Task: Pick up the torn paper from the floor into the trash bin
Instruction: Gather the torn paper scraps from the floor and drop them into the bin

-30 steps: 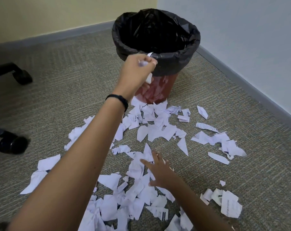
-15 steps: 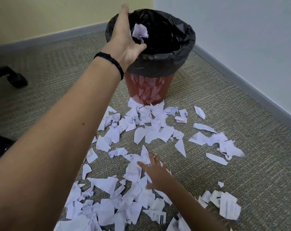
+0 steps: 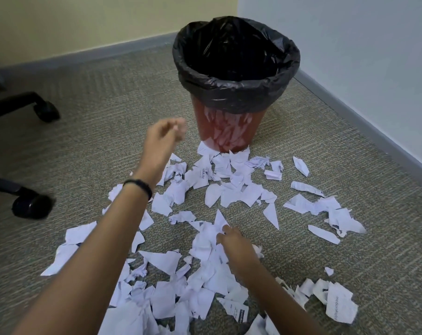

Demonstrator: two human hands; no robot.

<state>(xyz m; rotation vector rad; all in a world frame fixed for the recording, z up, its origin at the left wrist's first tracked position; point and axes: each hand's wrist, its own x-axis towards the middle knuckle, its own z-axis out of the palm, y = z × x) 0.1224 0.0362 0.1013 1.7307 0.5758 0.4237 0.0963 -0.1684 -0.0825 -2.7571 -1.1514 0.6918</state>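
White paper (image 3: 229,197), torn, lies scattered over the grey carpet (image 3: 84,141). The spread runs from the foot of the bin (image 3: 229,134) toward the camera, densest at bottom centre. A few scraps touch the bin's base. More scraps show through its red translucent wall. Black liner (image 3: 236,95) is folded over the rim; the inside is dark and its contents cannot be told.

Left hand (image 3: 163,139): raised above the carpet, just left of the bin and below its rim, touching neither. Fingers (image 3: 178,126) loosely curled and motion-blurred. Whether they hold a scrap cannot be told. Black wristband (image 3: 138,186) on this arm.

Right hand (image 3: 237,246): low, palm down on the paper in the middle of the spread. Fingers (image 3: 225,229) close together, nearly straight, tips pressing on a scrap. A crumpled bit shows at the hand's right edge.

Two black chair casters (image 3: 33,205) stand on the carpet at far left, apart from the paper.
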